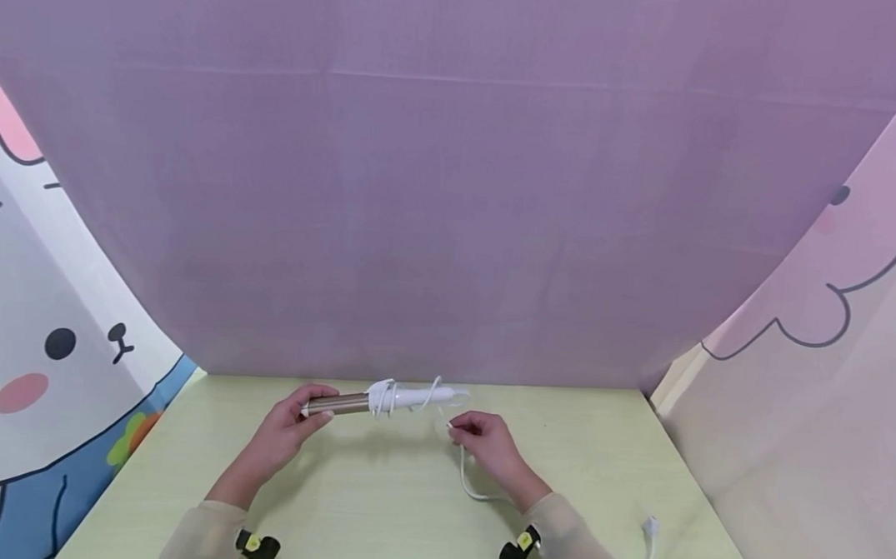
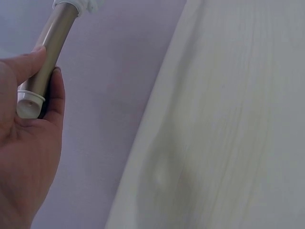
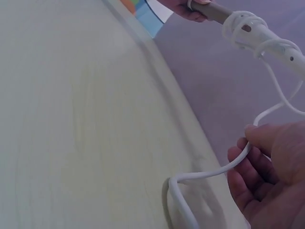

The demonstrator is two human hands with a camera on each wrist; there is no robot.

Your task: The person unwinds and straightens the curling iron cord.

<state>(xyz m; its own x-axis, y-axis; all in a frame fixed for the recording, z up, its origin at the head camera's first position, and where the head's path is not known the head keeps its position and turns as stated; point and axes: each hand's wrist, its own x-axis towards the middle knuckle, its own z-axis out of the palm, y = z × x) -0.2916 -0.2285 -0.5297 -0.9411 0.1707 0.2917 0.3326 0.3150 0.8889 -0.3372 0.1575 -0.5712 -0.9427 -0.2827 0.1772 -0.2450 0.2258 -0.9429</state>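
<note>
My left hand (image 1: 285, 427) grips the gold-brown barrel of a curling iron (image 1: 348, 404) near its white-capped end, thumb on one side and fingers on the other. The iron is held roughly level above the table, white handle to the right. A white cord (image 3: 245, 20) is looped several times around it where barrel and handle meet, with a looser turn farther along the handle. In the right wrist view my right hand (image 3: 271, 167) pinches the cord between thumb and fingers, below the handle's end. The left wrist view shows the barrel's white end cap (image 2: 29, 106) in the palm.
Below the hands is a pale wood-grain table (image 1: 378, 510). The cord's plug (image 1: 651, 527) lies at the right, near the right forearm. A purple cloth (image 1: 450, 229) hangs behind the table, with cartoon-printed cloths (image 1: 42, 295) at the sides.
</note>
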